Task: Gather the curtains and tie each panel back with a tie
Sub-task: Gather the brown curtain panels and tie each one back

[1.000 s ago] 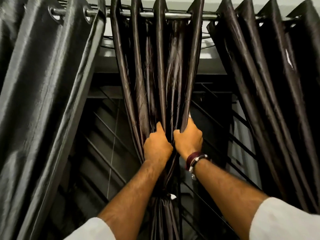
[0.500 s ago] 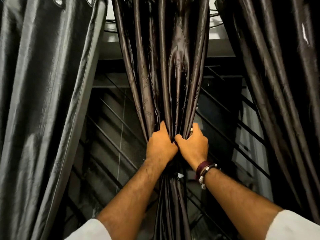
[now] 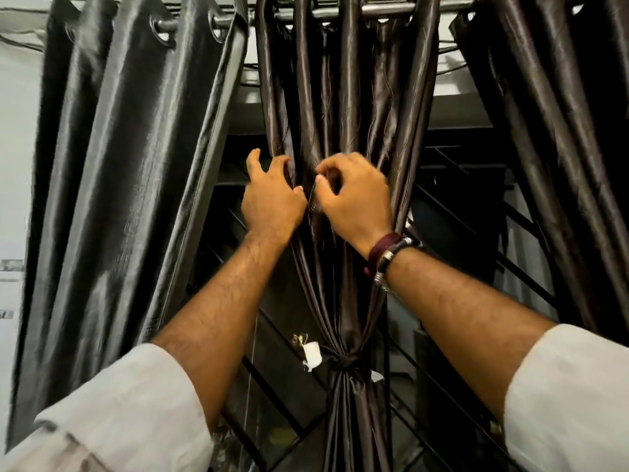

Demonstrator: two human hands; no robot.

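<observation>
The middle curtain panel (image 3: 347,97), dark brown and glossy, hangs from the rod (image 3: 384,10) and is bunched at a tie (image 3: 343,362) knotted around it low down. A white tag (image 3: 311,354) sticks out left of the knot. My left hand (image 3: 272,199) is well above the tie, its fingers hooked into the panel's left folds and its thumb sticking out. My right hand (image 3: 355,199) is beside it, with thumb and curled fingers pinching a centre fold. The left curtain panel (image 3: 119,165) and the right curtain panel (image 3: 561,131) hang loose; no tie shows on them.
Behind the curtains is a dark window with slanted metal bars (image 3: 510,233). A pale wall (image 3: 13,148) lies at the far left. A dark gap separates the middle panel from the panel on each side. White sleeves cover my upper arms.
Both hands have moved up the middle panel, from a tight grip just above the knot to a looser hold on separate folds higher up. The knot and tag now show in full.
</observation>
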